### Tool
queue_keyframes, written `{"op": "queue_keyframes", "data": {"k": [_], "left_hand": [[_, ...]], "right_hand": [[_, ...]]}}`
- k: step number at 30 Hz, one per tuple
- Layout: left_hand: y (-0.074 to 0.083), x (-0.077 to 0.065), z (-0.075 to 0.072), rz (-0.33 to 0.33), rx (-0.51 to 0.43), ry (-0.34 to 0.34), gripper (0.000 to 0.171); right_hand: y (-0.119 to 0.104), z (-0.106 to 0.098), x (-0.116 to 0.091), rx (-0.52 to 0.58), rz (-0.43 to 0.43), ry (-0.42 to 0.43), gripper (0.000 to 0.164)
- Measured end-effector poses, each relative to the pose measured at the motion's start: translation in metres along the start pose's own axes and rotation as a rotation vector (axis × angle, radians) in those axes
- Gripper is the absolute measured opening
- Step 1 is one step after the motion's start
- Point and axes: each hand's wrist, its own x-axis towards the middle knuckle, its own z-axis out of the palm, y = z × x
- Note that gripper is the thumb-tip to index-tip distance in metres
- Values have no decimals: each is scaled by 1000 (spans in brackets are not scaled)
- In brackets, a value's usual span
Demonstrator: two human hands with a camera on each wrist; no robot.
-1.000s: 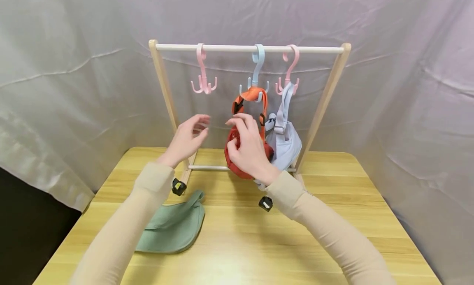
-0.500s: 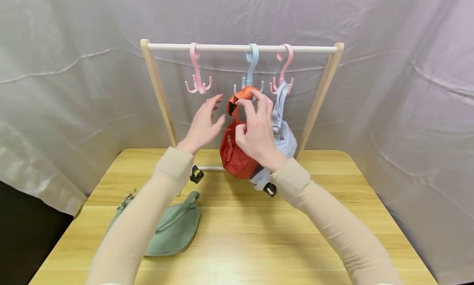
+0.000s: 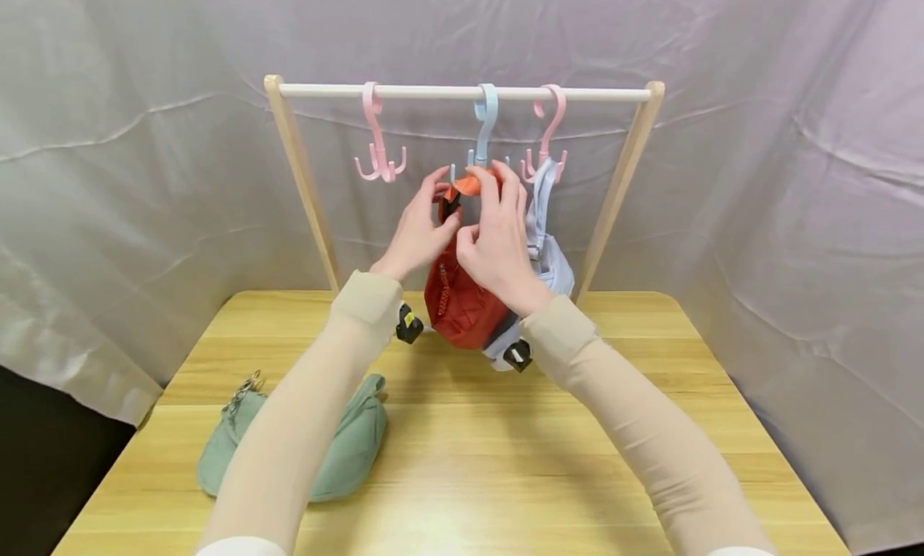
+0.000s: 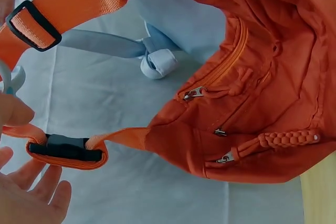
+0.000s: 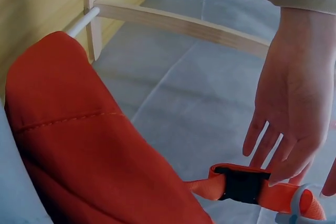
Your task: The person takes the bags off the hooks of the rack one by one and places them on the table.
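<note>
The red sling bag [image 3: 462, 311] hangs by its orange strap [image 3: 469, 187] at the blue hook [image 3: 486, 127], toward the table's [image 3: 462, 492] far edge. The left hand [image 3: 420, 231] curves beside the black buckle [image 5: 242, 185]; the right hand [image 3: 500, 243] arches near the strap. Whether either pinches cannot be told.

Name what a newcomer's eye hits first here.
Likely the red bag mid-rack, its orange strap at the blue hook between the left hand and right hand. Then the green bag on the table's left side, and the pale bag hanging on the right-hand pink hook.
</note>
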Motion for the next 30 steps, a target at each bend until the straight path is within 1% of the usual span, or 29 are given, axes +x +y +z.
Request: {"op": "queue_keyframes", "data": {"k": [5, 9, 13, 20, 24, 26, 27, 29, 30], "left_hand": [[-5, 1, -1, -32, -37, -10, 67], [-8, 1, -1, -35, -37, -32, 69], [-8, -1, -1, -32, -36, -47, 70], [-8, -4, 0, -45, -119, -40, 67], [-6, -7, -1, -45, -127, -61, 67], [-6, -9, -3, -43, -128, -72, 67], [-6, -10, -4, -44, -131, -79, 68], [-7, -11, -5, -48, -147, -93, 68], [-7, -11, -6, -52, -158, -100, 68]], "right_hand": [[4, 2, 4, 34, 37, 0, 67], [7, 3, 5, 71, 68, -5, 64], [10, 4, 4, 101, 88, -9, 61], [13, 2, 6, 133, 127, 6, 57], [15, 2, 5, 152, 176, 17, 56], [15, 2, 4, 198, 210, 18, 57], [15, 2, 4, 239, 228, 16, 58], [15, 2, 3, 344, 269, 10, 59], [15, 2, 3, 415, 291, 8, 59]]}}
